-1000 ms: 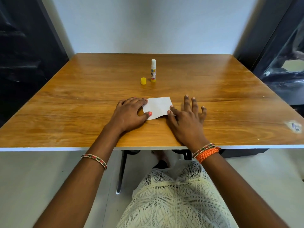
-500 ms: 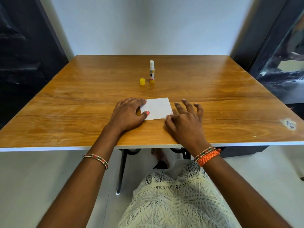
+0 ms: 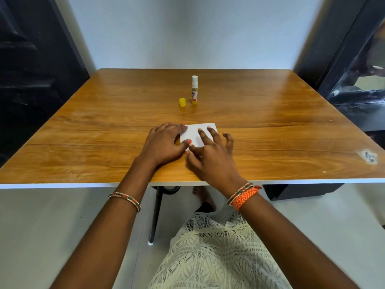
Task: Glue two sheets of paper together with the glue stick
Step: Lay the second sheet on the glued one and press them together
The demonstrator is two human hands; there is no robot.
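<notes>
Where the wooden table (image 3: 270,126) nears its front edge, the left hand (image 3: 162,142) lies flat, fingers straight, pressing the white paper's (image 3: 195,133) nine o'clock edge. The right hand (image 3: 210,157) rests spread fingers on its four o'clock corner, gripping nothing. At twelve o'clock from the paper, well apart, the uncapped glue stick (image 3: 194,90) stands upright, its yellow cap (image 3: 182,102) just beside at eight o'clock.
</notes>
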